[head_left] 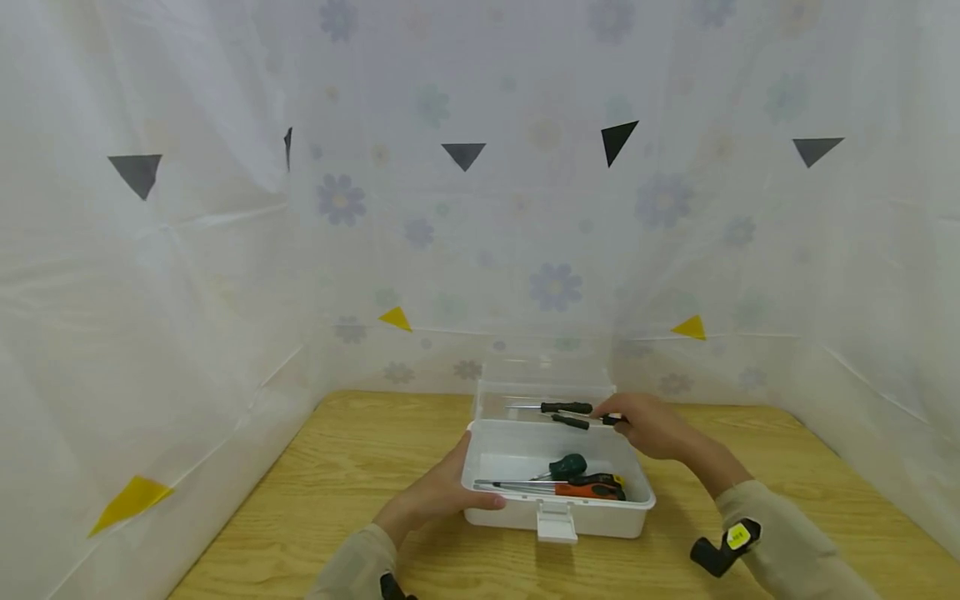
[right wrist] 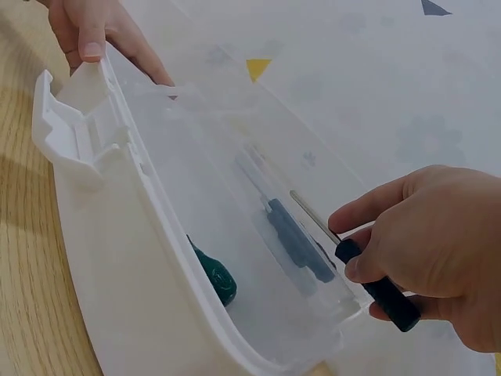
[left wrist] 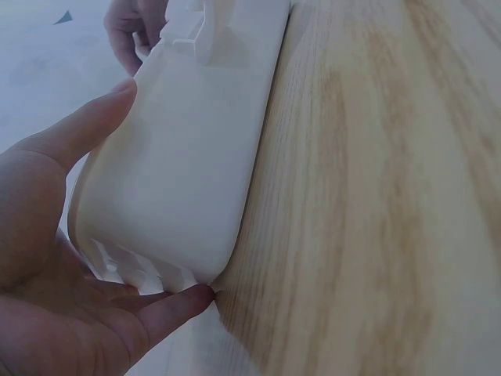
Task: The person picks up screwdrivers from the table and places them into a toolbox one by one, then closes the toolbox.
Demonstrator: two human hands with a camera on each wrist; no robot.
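While my left hand [head_left: 438, 493] braces the near-left corner of the white plastic toolbox [head_left: 517, 510] on the wooden worktop [head_left: 352, 450], my right hand [head_left: 651, 425] pinches a slim black-handled screwdriver [right wrist: 380, 290] over the box's far rim, by the clear raised lid [head_left: 543, 379]. I judge I'm loading it in. Next comes lowering it beside the green-handled screwdriver [head_left: 567, 465] and orange-handled screwdriver [head_left: 592, 489], then loosening my grip.
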